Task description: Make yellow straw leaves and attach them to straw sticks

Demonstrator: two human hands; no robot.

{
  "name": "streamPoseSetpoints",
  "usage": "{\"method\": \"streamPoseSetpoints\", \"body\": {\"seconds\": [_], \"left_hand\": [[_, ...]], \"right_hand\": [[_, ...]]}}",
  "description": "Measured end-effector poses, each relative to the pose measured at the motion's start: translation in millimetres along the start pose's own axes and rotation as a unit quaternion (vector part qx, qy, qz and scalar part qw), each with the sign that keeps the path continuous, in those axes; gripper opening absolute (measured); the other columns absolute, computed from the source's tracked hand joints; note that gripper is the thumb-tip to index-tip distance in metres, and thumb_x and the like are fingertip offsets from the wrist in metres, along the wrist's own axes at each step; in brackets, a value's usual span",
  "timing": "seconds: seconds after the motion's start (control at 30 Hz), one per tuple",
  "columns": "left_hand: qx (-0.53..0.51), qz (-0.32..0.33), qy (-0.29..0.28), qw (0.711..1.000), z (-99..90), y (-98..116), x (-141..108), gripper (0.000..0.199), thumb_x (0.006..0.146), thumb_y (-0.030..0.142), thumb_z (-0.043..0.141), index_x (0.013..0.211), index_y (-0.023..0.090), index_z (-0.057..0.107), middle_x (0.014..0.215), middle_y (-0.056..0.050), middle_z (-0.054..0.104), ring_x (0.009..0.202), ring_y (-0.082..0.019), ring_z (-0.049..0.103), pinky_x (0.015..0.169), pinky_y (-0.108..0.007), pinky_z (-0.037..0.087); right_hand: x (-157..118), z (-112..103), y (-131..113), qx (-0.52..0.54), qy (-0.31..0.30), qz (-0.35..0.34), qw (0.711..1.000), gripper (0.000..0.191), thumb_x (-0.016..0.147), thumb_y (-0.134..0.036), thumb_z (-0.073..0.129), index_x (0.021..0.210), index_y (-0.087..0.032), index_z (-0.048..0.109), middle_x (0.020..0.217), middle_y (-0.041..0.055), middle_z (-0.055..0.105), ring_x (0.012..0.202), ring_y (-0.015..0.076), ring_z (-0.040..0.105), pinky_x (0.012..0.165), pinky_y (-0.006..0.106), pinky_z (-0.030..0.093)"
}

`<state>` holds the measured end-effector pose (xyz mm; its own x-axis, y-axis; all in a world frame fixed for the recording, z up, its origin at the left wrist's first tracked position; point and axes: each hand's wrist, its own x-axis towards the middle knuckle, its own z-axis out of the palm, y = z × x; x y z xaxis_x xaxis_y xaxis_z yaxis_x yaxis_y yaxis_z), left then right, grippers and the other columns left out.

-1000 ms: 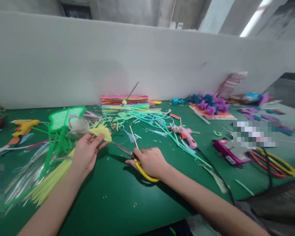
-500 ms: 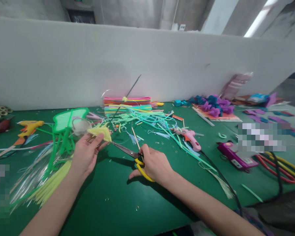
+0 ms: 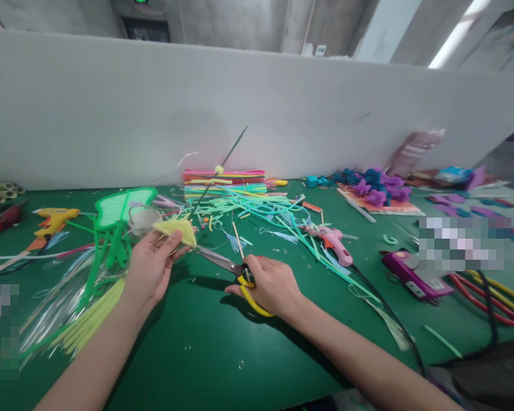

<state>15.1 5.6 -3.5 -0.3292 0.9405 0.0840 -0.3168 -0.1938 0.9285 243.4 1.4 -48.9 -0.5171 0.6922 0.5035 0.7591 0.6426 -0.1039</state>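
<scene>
Green table [image 3: 197, 322], cut-strip pile [image 3: 257, 206] crowding space beyond my hands. One green mesh piece [image 3: 124, 210] past my left; two glue guns, yellow [image 3: 56, 220] left, pink [image 3: 334, 244] right. Right hand [image 3: 274, 285] closed round one scissors [image 3: 223, 262], tips at yellow fuzzy piece [image 3: 177, 229]; left hand [image 3: 154, 265] pinches that. Two tiny rings [image 3: 241, 364] nearest me.

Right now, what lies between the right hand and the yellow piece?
In the head view, the scissors: handles in the right hand, blades pointing at the yellow piece.
</scene>
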Motion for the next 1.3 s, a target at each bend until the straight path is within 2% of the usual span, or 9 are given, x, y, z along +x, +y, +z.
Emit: {"method": "streamPoseSetpoints", "body": {"seconds": [0.27, 0.4, 0.5, 0.73, 0.87, 0.97, 1.13, 1.2, 1.3], "left_hand": [[-0.006, 0.004, -0.008, 1.000, -1.5, -2, 1, 0.034, 0.066, 0.025, 0.082, 0.097, 0.018, 0.070, 0.094, -0.005, 0.074, 0.090, -0.021, 0.070, 0.067, -0.024, 0.060], [-0.009, 0.021, 0.013, 1.000, -3.5, 0, 2, 0.032, 0.065, 0.026, 0.083, 0.093, 0.018, 0.070, 0.091, -0.003, 0.074, 0.089, -0.020, 0.070, 0.068, -0.024, 0.060], [-0.008, 0.009, 0.011, 1.000, -4.0, 1, 2, 0.032, 0.064, 0.025, 0.083, 0.092, 0.018, 0.070, 0.089, -0.002, 0.074, 0.086, -0.018, 0.070, 0.067, -0.022, 0.059], [0.017, -0.028, -0.010, 0.999, -1.8, -2, -2, 0.028, 0.066, 0.024, 0.082, 0.089, 0.016, 0.070, 0.088, -0.002, 0.073, 0.074, -0.013, 0.068, 0.068, -0.023, 0.060], [0.030, -0.031, -0.009, 0.999, -2.4, -2, -1, 0.026, 0.067, 0.024, 0.081, 0.089, 0.016, 0.069, 0.088, -0.002, 0.072, 0.077, -0.013, 0.068, 0.068, -0.021, 0.059], [0.033, -0.033, -0.004, 0.999, -3.2, -2, 0, 0.027, 0.069, 0.024, 0.079, 0.092, 0.017, 0.068, 0.091, -0.003, 0.073, 0.081, -0.014, 0.069, 0.069, -0.021, 0.059], [0.039, -0.036, 0.000, 0.999, -4.8, -3, 2, 0.027, 0.068, 0.023, 0.079, 0.092, 0.017, 0.068, 0.092, -0.004, 0.073, 0.084, -0.016, 0.069, 0.069, -0.022, 0.059], [0.039, -0.036, 0.002, 0.999, -5.5, -4, 2, 0.027, 0.068, 0.024, 0.080, 0.091, 0.016, 0.068, 0.091, -0.004, 0.073, 0.084, -0.017, 0.070, 0.069, -0.022, 0.058], [0.038, -0.033, 0.008, 0.999, -6.5, -4, 3, 0.027, 0.067, 0.024, 0.080, 0.090, 0.016, 0.068, 0.091, -0.004, 0.073, 0.082, -0.016, 0.070, 0.067, -0.021, 0.058]], "right_hand": [[-4, 2, -3, -0.020, 0.035, 0.018, 0.999, 0.057, 0.081, -0.072, 0.047, 0.088, -0.016, 0.056, 0.070, 0.0028, 0.066, 0.059, 0.0162, 0.062, 0.048, 0.027, 0.023], [-1, -3, -1, -0.051, 0.108, 0.015, 0.993, 0.056, 0.080, -0.071, 0.049, 0.086, -0.016, 0.055, 0.071, 0.0041, 0.067, 0.061, 0.0170, 0.063, 0.051, 0.027, 0.030], [2, -8, 1, -0.041, 0.133, 0.010, 0.990, 0.058, 0.077, -0.073, 0.050, 0.089, -0.016, 0.055, 0.077, 0.0066, 0.069, 0.067, 0.0179, 0.064, 0.055, 0.027, 0.036], [6, -15, 0, 0.008, 0.066, 0.024, 0.997, 0.087, 0.055, -0.085, 0.053, 0.104, -0.013, 0.051, 0.081, 0.0108, 0.066, 0.076, 0.0265, 0.061, 0.059, 0.035, 0.050], [5, -13, 3, 0.086, 0.036, -0.006, 0.996, 0.089, 0.061, -0.080, 0.055, 0.115, -0.010, 0.046, 0.092, 0.0151, 0.066, 0.097, 0.0331, 0.062, 0.076, 0.047, 0.054], [4, -11, 6, 0.118, 0.031, -0.022, 0.992, 0.093, 0.064, -0.079, 0.053, 0.121, -0.006, 0.044, 0.107, 0.0208, 0.062, 0.117, 0.0391, 0.054, 0.093, 0.056, 0.047], [-1, -13, 4, 0.077, 0.001, 0.007, 0.997, 0.111, 0.057, -0.085, 0.052, 0.131, -0.004, 0.039, 0.127, 0.0279, 0.050, 0.137, 0.0489, 0.021, 0.103, 0.066, 0.029], [-2, -15, 2, 0.073, -0.012, -0.005, 0.997, 0.112, 0.056, -0.087, 0.051, 0.131, -0.004, 0.040, 0.127, 0.0265, 0.050, 0.137, 0.0480, 0.020, 0.105, 0.065, 0.025], [-3, -18, 0, 0.076, -0.004, 0.004, 0.997, 0.105, 0.058, -0.085, 0.054, 0.128, -0.007, 0.044, 0.122, 0.0232, 0.052, 0.135, 0.0430, 0.026, 0.104, 0.058, 0.028]]}}
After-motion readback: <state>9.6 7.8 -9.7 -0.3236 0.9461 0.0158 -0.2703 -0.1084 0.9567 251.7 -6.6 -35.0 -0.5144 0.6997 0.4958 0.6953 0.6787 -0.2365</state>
